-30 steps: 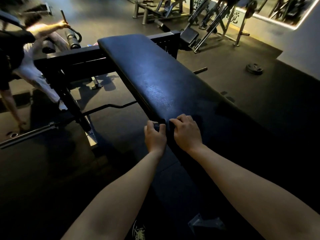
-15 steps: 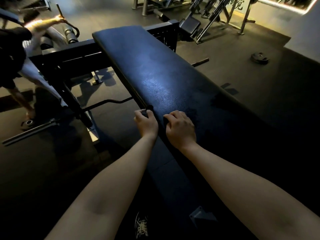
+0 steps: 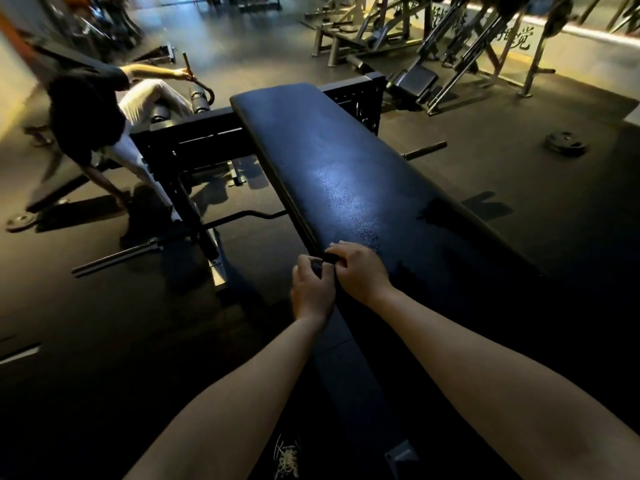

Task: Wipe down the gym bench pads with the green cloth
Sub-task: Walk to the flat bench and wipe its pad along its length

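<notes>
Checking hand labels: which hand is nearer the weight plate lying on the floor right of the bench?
Right. The right hand is over the bench pad, toward the weight plate; the left hand sits beyond the pad's left edge, farther away. Both pinch a dark cloth.

Glossy, grained leather-look bench pad (image 3: 346, 188)

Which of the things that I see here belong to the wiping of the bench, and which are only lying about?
Belong to the job:
bench pad
dark cloth, colour unclear, held by the left hand and right hand at the pad's edge

Only lying about:
weight plate on the floor
barbell
curl bar
another person
machines behind
</notes>
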A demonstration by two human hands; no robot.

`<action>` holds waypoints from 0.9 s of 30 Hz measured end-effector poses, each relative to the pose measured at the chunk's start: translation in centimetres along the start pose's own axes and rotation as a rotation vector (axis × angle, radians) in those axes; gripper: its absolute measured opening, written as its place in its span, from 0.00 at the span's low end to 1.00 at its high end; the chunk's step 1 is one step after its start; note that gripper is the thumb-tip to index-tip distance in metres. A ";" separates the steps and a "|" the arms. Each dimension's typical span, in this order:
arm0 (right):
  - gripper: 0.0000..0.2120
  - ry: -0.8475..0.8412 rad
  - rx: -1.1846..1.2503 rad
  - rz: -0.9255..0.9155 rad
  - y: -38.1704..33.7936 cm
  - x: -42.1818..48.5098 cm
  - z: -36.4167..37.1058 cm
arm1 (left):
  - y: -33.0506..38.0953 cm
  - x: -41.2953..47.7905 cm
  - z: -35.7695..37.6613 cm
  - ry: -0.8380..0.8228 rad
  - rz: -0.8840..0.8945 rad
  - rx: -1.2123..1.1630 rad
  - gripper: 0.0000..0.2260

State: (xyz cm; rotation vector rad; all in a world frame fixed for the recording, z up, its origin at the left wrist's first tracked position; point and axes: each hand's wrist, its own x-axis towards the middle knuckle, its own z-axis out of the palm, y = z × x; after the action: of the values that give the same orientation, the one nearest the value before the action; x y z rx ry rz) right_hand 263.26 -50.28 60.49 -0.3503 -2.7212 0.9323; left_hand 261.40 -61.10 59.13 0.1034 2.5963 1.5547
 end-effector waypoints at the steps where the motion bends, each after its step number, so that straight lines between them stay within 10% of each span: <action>1: 0.19 0.012 0.063 -0.003 0.1 -0.4 -0.5 | 0.4 -0.2 0.0 0.016 0.007 -0.020 0.08; 6: 0.15 0.106 0.702 0.208 -0.5 -1.5 -3.5 | 3.0 -0.5 0.4 -0.001 0.218 -0.116 0.18; 12: 0.09 0.057 1.200 0.449 -0.9 0.2 -5.8 | 5.6 3.1 1.9 -0.426 0.465 -0.146 0.44; 17: 0.15 0.258 0.384 0.386 2.5 2.9 -7.1 | 3.4 6.9 2.1 -0.408 0.487 0.153 0.51; 27: 0.18 0.001 -0.112 -0.110 5.1 8.2 -5.1 | 4.6 9.0 4.4 -0.357 0.292 0.631 0.39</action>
State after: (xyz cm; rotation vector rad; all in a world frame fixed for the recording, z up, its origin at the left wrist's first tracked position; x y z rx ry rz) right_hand 257.79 -41.01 62.51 -0.2181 -2.7668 0.7525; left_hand 253.02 -54.06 60.55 0.7604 2.7341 0.6229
